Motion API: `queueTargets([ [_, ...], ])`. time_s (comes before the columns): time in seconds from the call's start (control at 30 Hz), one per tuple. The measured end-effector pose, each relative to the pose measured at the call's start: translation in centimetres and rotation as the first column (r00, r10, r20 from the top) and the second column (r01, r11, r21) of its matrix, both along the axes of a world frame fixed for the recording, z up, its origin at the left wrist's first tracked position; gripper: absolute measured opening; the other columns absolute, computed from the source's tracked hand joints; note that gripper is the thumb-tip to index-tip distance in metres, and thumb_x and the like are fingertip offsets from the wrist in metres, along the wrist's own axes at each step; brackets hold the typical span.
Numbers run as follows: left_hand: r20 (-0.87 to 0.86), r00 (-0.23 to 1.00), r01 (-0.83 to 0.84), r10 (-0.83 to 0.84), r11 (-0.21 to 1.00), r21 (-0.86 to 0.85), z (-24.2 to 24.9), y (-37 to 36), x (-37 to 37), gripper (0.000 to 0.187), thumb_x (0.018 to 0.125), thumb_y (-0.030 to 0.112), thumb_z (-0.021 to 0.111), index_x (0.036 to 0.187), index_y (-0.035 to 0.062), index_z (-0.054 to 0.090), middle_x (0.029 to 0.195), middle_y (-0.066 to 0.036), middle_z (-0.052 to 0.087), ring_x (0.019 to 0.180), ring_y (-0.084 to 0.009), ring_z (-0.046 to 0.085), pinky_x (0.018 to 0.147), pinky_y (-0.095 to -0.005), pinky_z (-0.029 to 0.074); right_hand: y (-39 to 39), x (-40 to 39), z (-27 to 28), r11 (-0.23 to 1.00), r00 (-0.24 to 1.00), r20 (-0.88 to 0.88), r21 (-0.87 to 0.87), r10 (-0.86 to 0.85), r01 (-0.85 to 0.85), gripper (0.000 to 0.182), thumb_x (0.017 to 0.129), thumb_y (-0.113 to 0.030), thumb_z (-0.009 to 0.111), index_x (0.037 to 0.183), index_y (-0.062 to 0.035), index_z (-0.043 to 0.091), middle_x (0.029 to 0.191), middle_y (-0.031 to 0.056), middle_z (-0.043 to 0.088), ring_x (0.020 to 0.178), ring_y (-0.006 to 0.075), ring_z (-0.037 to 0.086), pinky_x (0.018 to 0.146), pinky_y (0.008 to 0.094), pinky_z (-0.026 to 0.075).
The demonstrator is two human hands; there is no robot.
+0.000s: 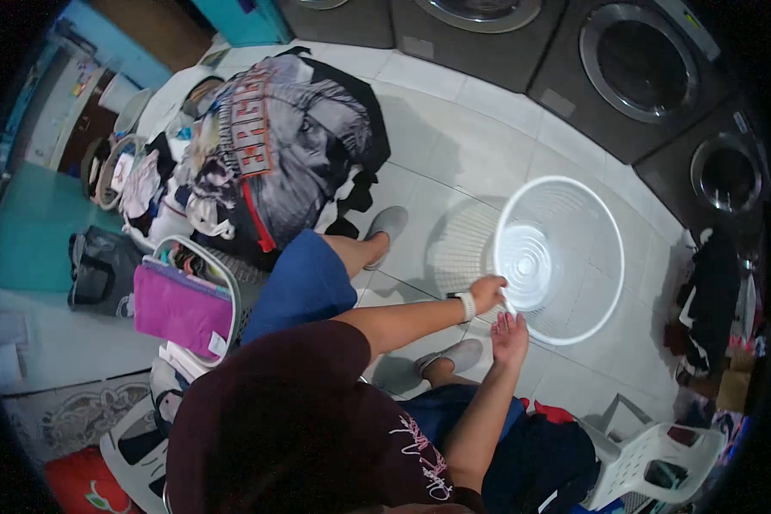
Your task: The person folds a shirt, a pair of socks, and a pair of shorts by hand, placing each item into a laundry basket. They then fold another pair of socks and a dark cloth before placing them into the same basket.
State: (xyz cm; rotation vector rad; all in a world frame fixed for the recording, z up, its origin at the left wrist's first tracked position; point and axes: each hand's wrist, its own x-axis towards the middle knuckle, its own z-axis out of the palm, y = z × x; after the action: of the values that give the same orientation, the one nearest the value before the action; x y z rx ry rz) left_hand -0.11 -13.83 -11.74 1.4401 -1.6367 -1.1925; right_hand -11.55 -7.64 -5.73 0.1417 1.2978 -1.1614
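Note:
A large white plastic laundry basket (618, 248) stands on the tiled floor, its round opening facing up toward me and its inside bare. My left hand (488, 294), with a pale watch on the wrist, is closed on the basket's near rim. Just beside it, my right hand (510, 339) has its palm turned up. The right fingers are slightly bent and slightly apart, with their tips at the same rim; I see no firm grip there.
A big heap of clothes with a printed grey bag (295, 128) lies at the left. Near it stands a basket with a magenta towel (180, 308). Dark front-loading washers (638, 64) line the far side. A white plastic chair (660, 463) is at the lower right.

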Motion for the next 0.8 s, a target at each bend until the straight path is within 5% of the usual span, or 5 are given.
queueTargets([
  [0.2, 0.227, 0.875, 0.447, -0.427, 0.893, -0.044, 10.4, -3.3, 5.4, 0.069, 0.069, 0.023, 0.068, 0.129, 0.0109, 0.036, 0.132, -0.029, 0.027, 0.119, -0.0415, 0.034, 0.099, -0.0413, 0.031, -1.3, 0.1, 0.2, 0.998, 1.000, -0.029, 0.059, 0.001, 0.000, 0.035, 0.088, -0.032, 0.044, 0.109, -0.0044, 0.041, 0.105, 0.0055, 0.047, 0.091, 0.0169, 0.049, 0.076, 0.0326, 0.039],
  [0.37, 0.245, 0.931, -0.089, 0.272, 0.818, -0.568, 19.0, -4.6, 23.0, 0.040, 0.069, 0.021, 0.068, 0.105, 0.0090, 0.056, 0.125, -0.023, 0.036, 0.117, -0.0394, 0.035, 0.099, -0.0427, 0.029, -2.2, 0.7, -0.8, 0.993, 0.995, -0.010, 0.065, 0.096, -0.095, 0.029, 0.088, -0.032, 0.045, 0.103, -0.0070, 0.045, 0.095, 0.0032, 0.051, 0.084, 0.0148, 0.051, 0.071, 0.0314, 0.042],
  [0.5, 0.144, 0.389, -0.516, 0.910, 0.345, -0.784, 22.2, -0.4, 39.4, 0.038, 0.070, 0.021, 0.066, 0.103, 0.0043, 0.055, 0.119, -0.024, 0.040, 0.111, -0.0389, 0.038, 0.094, -0.0463, 0.031, -1.6, 2.3, -0.6, 0.984, 0.980, -0.102, 0.043, 0.174, -0.170, 0.027, 0.088, -0.032, 0.042, 0.104, -0.0094, 0.043, 0.094, 0.0031, 0.051, 0.083, 0.0145, 0.050, 0.071, 0.0317, 0.040],
  [0.6, 0.033, -0.073, -0.748, 0.997, -0.033, -0.663, 16.8, 2.8, 50.5, 0.043, 0.074, 0.024, 0.063, 0.108, 0.0008, 0.051, 0.116, -0.025, 0.042, 0.111, -0.0393, 0.039, 0.094, -0.0457, 0.031, 0.1, 3.2, 0.1, 0.968, 0.941, -0.228, 0.079, 0.252, -0.240, 0.026, 0.089, -0.032, 0.040, 0.103, -0.0107, 0.043, 0.092, 0.0016, 0.050, 0.082, 0.0142, 0.050, 0.070, 0.0307, 0.039],
  [0.8, -0.016, -0.098, -0.983, 0.995, -0.095, 0.159, 11.6, 6.3, 63.0, 0.063, 0.072, 0.042, 0.063, 0.109, -0.0077, 0.049, 0.103, -0.026, 0.056, 0.098, -0.0381, 0.055, 0.085, -0.0391, 0.042, 3.2, 3.2, 0.3, 0.943, 0.919, -0.208, 0.074, 0.334, -0.326, 0.018, 0.086, -0.027, 0.047, 0.094, -0.0113, 0.047, 0.090, 0.0033, 0.053, 0.083, 0.0172, 0.052, 0.071, 0.0323, 0.039],
])
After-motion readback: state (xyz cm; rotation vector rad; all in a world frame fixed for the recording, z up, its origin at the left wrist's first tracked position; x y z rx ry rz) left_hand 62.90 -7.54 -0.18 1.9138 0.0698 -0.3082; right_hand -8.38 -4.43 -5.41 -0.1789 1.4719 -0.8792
